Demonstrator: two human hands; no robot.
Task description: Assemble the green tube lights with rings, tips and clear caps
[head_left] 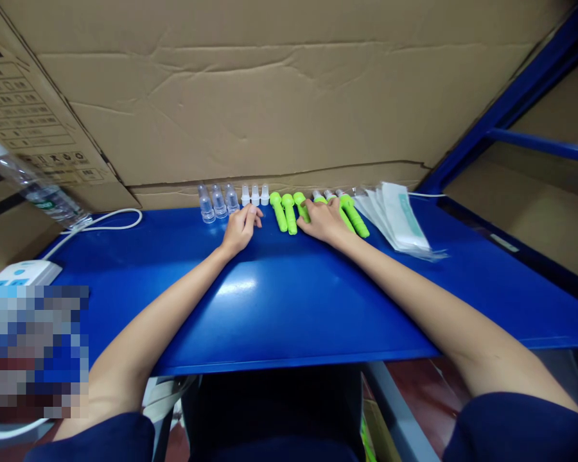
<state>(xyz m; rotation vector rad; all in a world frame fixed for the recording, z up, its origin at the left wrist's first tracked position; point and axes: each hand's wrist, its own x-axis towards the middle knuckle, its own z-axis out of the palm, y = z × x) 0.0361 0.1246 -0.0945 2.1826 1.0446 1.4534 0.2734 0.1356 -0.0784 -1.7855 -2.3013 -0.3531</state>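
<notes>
My left hand (241, 226) rests on the blue table (279, 301), fingers loosely curled, holding nothing that I can see, just in front of three small white caps (255, 194) and clear plastic caps (218, 203). My right hand (320, 220) lies over a row of green plastic cylinders (285, 212). Its fingers bend down onto one green piece (302, 206). More green pieces with white tips (352, 214) lie to its right.
A stack of sealed clear-and-white pouches (399, 218) lies at the right. A plastic water bottle (31, 186), a white cable (106, 224) and a white device (25, 272) sit at the left. A cardboard wall (289, 96) backs the table; a blue frame (515, 96) stands right.
</notes>
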